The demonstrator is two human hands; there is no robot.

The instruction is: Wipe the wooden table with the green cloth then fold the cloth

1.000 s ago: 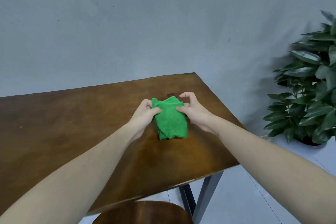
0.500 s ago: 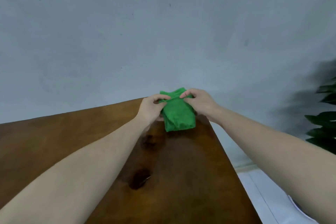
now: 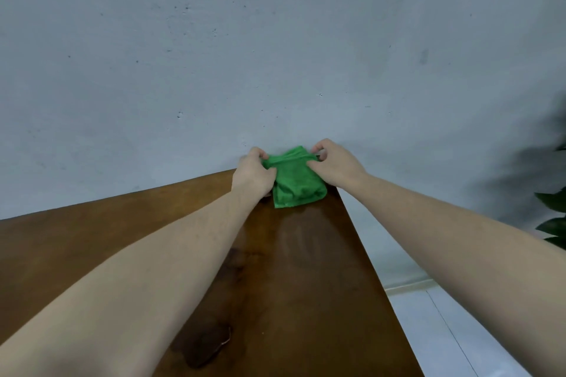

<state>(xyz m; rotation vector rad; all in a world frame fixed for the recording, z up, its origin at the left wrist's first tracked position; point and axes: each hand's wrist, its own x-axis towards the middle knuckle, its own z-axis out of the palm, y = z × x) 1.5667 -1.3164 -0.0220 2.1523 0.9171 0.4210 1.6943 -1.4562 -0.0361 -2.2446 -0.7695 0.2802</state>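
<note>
The green cloth lies folded into a small thick bundle at the far right corner of the wooden table. My left hand pinches the cloth's left side between thumb and fingers. My right hand grips its right side and top edge. Both arms stretch out over the tabletop towards that corner. The far edge of the cloth is partly hidden by my fingers.
A grey wall rises right behind the table's far edge. The table's right edge drops to a pale floor. Dark leaves of a plant show at the right border. A dark knot marks the wood near me.
The cloth has travelled with both hands from the middle of the table to the far right corner. The view has tilted up and nearer to the wall.
</note>
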